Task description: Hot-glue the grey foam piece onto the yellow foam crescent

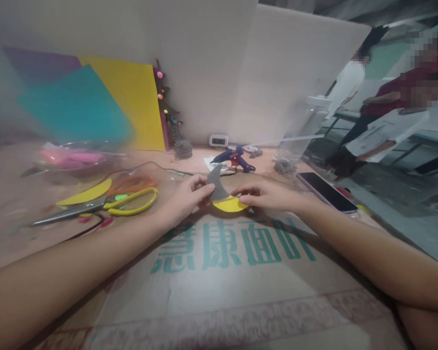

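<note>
Between my hands, just above the table, is a crescent-shaped cutout with a grey part [218,186] and a yellow part [230,204] along its lower end. My left hand [190,196] pinches the left edge of the grey part between thumb and fingers. At the right end of the yellow part, my right hand [263,195] has thumb and fingers closed on the edge. Whether the two colours are one piece or two overlapping ones, I cannot tell. Behind the cutout lies a blue glue gun [233,158] with a small red light showing.
Yellow-handled scissors [95,206] and another yellow crescent [85,193] lie left. Coloured sheets [76,104] lean against the back panel, beside a wire with small coloured balls [165,112]. A phone [326,192] lies right, near the table edge. Several people stand beyond.
</note>
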Tool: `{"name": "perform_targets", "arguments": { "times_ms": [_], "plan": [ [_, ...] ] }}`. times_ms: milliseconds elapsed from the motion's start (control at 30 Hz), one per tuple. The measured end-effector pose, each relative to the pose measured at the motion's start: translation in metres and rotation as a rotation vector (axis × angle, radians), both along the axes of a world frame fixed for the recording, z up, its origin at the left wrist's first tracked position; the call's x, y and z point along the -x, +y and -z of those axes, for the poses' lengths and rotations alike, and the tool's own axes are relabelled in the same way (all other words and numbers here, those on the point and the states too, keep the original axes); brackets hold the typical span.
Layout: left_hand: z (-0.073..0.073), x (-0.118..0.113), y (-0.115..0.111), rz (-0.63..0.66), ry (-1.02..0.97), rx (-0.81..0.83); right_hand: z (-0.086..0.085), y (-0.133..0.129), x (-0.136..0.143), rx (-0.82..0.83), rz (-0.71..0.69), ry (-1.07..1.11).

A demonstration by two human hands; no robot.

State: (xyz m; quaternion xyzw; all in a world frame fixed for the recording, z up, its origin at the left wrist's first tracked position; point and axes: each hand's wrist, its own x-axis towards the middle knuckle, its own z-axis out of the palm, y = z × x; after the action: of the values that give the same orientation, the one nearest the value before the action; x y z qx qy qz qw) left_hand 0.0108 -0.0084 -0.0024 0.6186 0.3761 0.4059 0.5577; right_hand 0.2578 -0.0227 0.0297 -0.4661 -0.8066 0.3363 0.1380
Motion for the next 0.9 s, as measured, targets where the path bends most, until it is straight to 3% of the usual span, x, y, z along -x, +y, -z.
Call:
{"name": "perform_targets", "arguments": {
  "times_ms": [133, 300, 467, 533, 633, 733, 800, 900],
  "plan": [
    [0.004, 0.001, 0.002, 0.012, 0.063, -0.052, -0.015, 0.007, -0.017, 0.164, -0.123, -0.176],
    [0.005, 0.002, 0.004, -0.065, 0.129, -0.098, -0.038, 0.006, -0.03, -0.061, -0.017, -0.355],
    [0.006, 0.0, 0.008, -0.129, 0.038, -0.119, -0.06, -0.014, -0.029, -0.12, -0.154, -0.375],
    [0.008, -0.001, 0.009, -0.137, 0.0, -0.105, -0.065, -0.018, -0.027, -0.139, -0.131, -0.399],
    [0.01, -0.002, 0.011, -0.141, -0.002, -0.091, -0.062, -0.012, -0.029, -0.327, 0.119, -0.503],
    [0.012, -0.002, 0.013, -0.12, 0.015, -0.102, -0.048, 0.005, -0.037, -0.491, 0.352, -0.638],
    [0.012, -0.002, 0.014, -0.107, 0.035, -0.113, -0.036, 0.017, -0.043, -0.521, 0.426, -0.683],
    [0.012, -0.002, 0.014, -0.109, 0.061, -0.126, -0.015, 0.031, -0.05, -0.48, 0.443, -0.554]
  ]
}}
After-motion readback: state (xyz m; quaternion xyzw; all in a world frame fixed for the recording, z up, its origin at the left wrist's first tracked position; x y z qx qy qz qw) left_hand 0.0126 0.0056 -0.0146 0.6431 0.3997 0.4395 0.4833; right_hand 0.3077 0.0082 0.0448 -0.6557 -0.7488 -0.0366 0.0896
